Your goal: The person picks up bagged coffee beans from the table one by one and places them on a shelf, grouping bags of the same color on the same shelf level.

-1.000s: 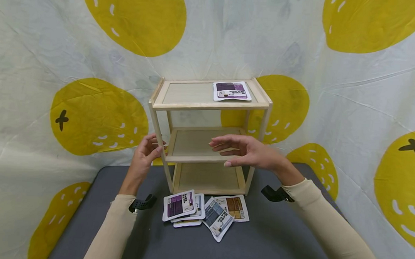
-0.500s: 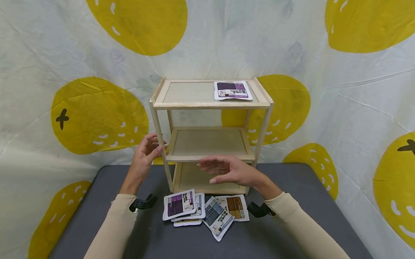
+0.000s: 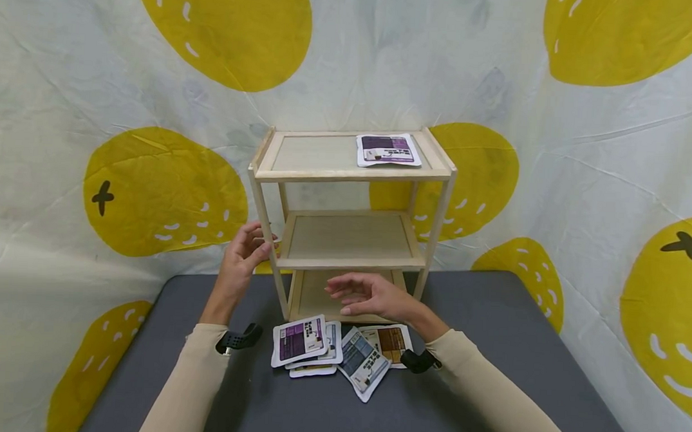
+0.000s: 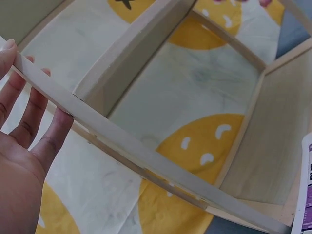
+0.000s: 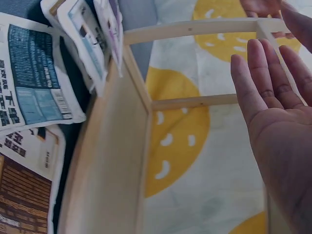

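Note:
A small three-tier wooden shelf (image 3: pixel 349 265) stands against the patterned cloth. My left hand (image 3: pixel 242 263) holds its left front post (image 4: pixel 122 131), the thumb in front and the fingers reaching behind. In front of the lowest tier my right hand (image 3: pixel 377 298) hovers with its fingers loosely bent, holding nothing. Below it on the table lie flat printed pouches: a blue-grey pouch (image 3: pixel 365 366) overlapping a brown pouch (image 3: pixel 393 340), and to their left a small stack topped by a purple pouch (image 3: pixel 298 343). Another purple pouch (image 3: pixel 389 151) rests on the top tier's right side.
A dark grey table (image 3: pixel 459 401) carries the shelf and the loose pouches. Behind and on both sides hangs a whitish cloth (image 3: pixel 592 156) with big yellow fruit shapes. Black straps with small devices (image 3: pixel 419 361) sit on both wrists.
My right hand has moved down and to the left, from in front of the middle tier to in front of the lowest. The left hand, shelf and pouches have stayed in place.

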### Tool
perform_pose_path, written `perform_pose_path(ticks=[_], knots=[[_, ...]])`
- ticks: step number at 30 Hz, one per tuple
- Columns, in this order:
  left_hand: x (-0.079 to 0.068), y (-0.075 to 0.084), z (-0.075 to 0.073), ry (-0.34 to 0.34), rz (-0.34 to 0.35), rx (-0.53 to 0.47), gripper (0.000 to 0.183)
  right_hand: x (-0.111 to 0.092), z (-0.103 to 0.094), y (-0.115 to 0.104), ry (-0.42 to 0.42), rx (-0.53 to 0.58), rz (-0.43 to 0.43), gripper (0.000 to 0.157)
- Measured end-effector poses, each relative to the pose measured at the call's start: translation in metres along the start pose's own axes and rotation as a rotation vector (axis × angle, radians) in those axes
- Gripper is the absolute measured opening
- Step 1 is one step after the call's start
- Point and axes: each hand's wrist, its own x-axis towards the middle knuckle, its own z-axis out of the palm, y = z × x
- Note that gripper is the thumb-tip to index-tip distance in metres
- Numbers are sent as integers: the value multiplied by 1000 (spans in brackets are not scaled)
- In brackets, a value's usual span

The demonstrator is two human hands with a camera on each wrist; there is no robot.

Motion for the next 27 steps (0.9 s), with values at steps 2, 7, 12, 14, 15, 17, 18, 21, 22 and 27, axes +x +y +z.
perform_pose_path(ticks=[2, 7, 12, 14, 15, 17, 18, 21, 22, 27], knots=[[0, 0, 0, 4, 0, -3, 43, 2, 1, 6, 8, 2, 9, 57], [-1, 2, -1, 7, 0, -3, 42, 5, 7, 17, 1, 22, 25, 58], [0, 1, 0, 14, 20, -8, 43, 9, 14, 29, -6, 59, 56, 59], [0, 0, 1, 19, 30, -11, 42, 11, 16, 34, -9, 68, 60, 59], [0, -1, 1, 22, 36, -11, 42, 12, 17, 36, -9, 65, 58, 59], [1, -2, 2, 25, 47, -6, 42, 14, 19, 41, -14, 65, 52, 59], [1, -2, 2, 27, 50, -4, 42, 15, 19, 44, -16, 68, 48, 59], [1, -4, 2, 24, 60, 22, 41, 16, 21, 50, -20, 79, 44, 58], [1, -4, 2, 22, 62, 29, 42, 17, 22, 51, -21, 87, 46, 58], [1, -4, 3, 16, 61, 35, 43, 17, 27, 58, -2, 97, 78, 59]])
